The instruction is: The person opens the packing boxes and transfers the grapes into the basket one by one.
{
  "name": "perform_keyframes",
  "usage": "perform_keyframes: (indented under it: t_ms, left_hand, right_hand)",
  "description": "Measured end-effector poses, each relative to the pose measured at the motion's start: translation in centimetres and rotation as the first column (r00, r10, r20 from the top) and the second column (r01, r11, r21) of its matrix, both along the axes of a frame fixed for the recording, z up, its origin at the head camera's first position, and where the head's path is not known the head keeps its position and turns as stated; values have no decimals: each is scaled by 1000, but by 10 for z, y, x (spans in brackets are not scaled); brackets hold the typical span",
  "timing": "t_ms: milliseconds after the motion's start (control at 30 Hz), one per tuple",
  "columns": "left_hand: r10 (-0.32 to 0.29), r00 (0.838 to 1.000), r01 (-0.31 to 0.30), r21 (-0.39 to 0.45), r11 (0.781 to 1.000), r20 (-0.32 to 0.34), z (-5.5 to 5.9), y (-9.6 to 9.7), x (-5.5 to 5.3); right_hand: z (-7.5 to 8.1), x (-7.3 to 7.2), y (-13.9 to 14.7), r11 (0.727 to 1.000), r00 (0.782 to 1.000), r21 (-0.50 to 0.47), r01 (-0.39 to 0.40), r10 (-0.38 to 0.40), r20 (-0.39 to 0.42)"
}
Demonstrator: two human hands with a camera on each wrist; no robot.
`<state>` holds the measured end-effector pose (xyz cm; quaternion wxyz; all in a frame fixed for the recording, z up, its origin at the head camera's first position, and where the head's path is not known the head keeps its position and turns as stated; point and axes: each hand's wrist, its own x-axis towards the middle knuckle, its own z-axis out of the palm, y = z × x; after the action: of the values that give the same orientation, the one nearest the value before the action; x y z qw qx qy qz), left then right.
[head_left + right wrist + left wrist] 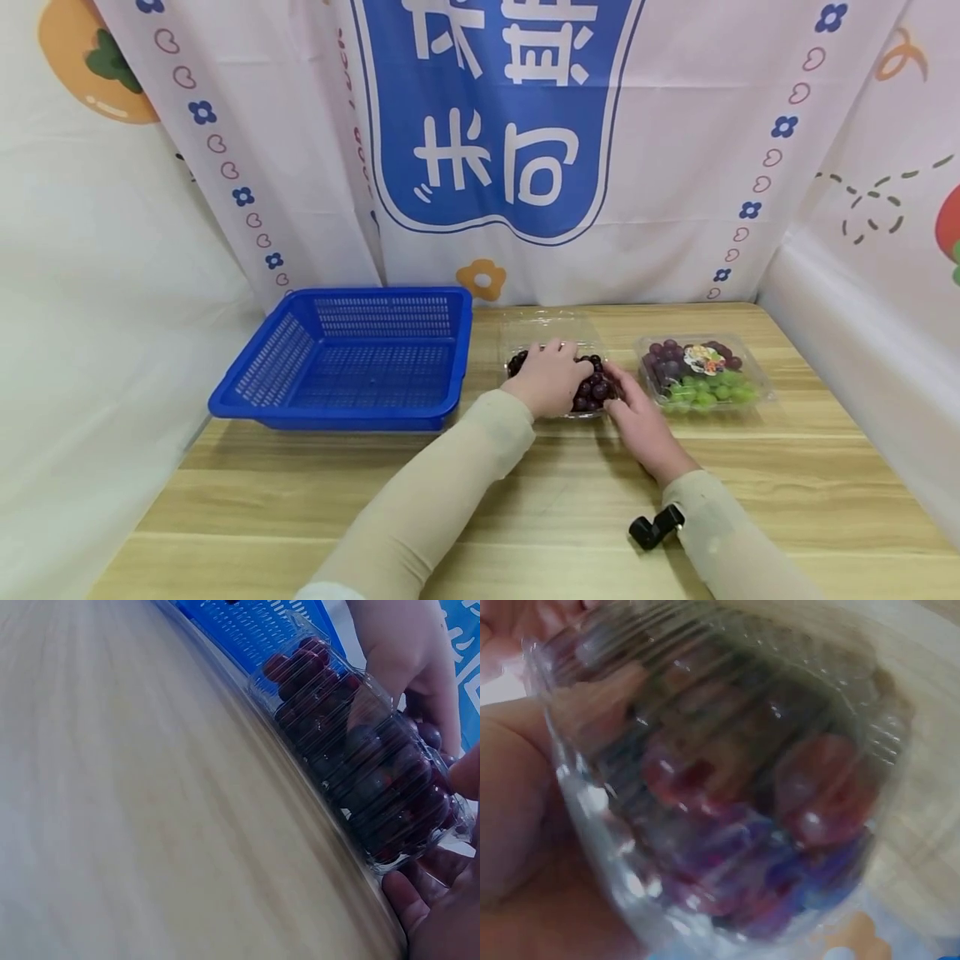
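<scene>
Dark purple grapes [592, 390] fill a clear plastic clamshell box [375, 864] on the table, its lid [546, 327] tipped back behind it. My left hand [546, 379] reaches into the box from above. In the right wrist view its thumb [369, 701] shows through the plastic wall, down among the grapes, with its fingers curled over others at the far side. My right hand [641, 423] holds the box's right end, thumb and fingers around the wall. Blurred grapes [821, 787] press against the clear plastic in the left wrist view.
To the left stands a blue plastic basket [341, 412] with slotted walls, nothing inside it. A second closed clear box [759, 392] at right holds red and green grapes under a sticker. Printed cloth [675, 250] hangs behind the wooden table [570, 517].
</scene>
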<state>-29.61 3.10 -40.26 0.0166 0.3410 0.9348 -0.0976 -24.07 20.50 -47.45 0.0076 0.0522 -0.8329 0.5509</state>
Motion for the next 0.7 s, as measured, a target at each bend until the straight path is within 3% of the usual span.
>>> perform_keyframes:
  t_ms: [200,467,700]
  left_hand:
    - [4,996,-5,11,1000,85,1,-3,-3]
    - [32,993,-36,37,999,110,4,3,-4]
    - [27,991,-39,92,995,130,-1,2,-9]
  right_hand:
    - [-4,-1,1,1000,1000,6,-7,7,0]
    - [-3,-3,3,1000,1000,27,0,0,1]
    - [1,-2,2,1000,1000,13,-10,10,-4]
